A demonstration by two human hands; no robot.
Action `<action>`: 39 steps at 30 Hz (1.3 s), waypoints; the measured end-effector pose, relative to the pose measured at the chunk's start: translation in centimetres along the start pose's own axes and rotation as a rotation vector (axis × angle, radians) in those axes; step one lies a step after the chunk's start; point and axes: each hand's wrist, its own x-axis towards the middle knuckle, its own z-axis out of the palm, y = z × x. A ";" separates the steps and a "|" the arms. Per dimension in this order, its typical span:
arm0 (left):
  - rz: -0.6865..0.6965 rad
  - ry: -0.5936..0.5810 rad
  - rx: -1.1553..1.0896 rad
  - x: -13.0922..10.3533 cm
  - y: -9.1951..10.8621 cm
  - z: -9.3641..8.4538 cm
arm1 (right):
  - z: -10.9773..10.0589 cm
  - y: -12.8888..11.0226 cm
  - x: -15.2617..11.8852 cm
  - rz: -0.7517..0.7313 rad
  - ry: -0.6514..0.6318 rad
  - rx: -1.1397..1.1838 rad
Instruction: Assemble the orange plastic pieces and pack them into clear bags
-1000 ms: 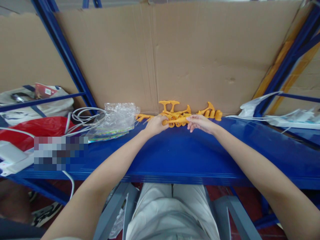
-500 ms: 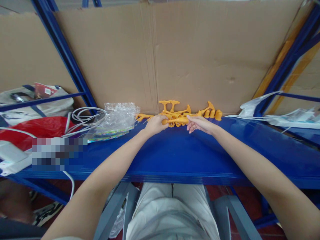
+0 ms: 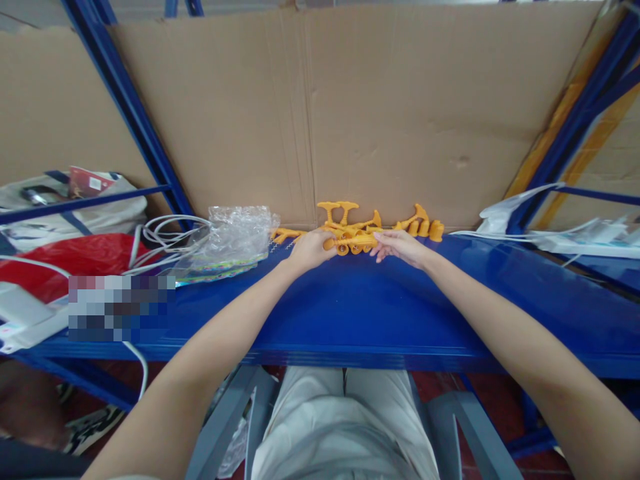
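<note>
Several yellow plastic corkscrews and their parts [image 3: 345, 208] lie in a row at the back of the blue table, T-shaped handles upward. My left hand [image 3: 313, 250] is closed on the left end of one yellow corkscrew [image 3: 356, 241], held level just above the tabletop. At its right end, my right hand [image 3: 400, 247] pinches it with thumb and forefinger, the other fingers loosely curled. Round open ends of yellow sleeves [image 3: 355, 249] show beneath the held piece. Metal spirals [image 3: 287, 245] stick out left of my left hand. Fingertips hide part of the grip.
Clear plastic bags [image 3: 235, 240] lie on the left, beside white cables [image 3: 173, 230] and a red bag [image 3: 95, 260]. Yellow caps [image 3: 436, 231] stand right of my hands. A cardboard sheet [image 3: 400, 113] closes off the back. A white power strip [image 3: 595, 237] sits far right.
Almost nothing differs. The fingers of my right hand have shifted slightly upward and inward at the corkscrew; my left hand stays in place.
</note>
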 end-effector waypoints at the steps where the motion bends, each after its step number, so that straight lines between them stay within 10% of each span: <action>1: 0.004 -0.001 0.002 0.0 0.1 -0.1 | 0.1 -0.1 0.0 0.017 0.003 -0.009; 12: -0.012 -0.013 0.019 0.0 0.0 0.2 | 1.0 -0.8 -0.1 0.199 0.095 -0.073; 39: 0.001 -0.016 -0.018 0.1 0.1 0.1 | 0.2 -0.3 -0.1 -0.020 0.041 -0.078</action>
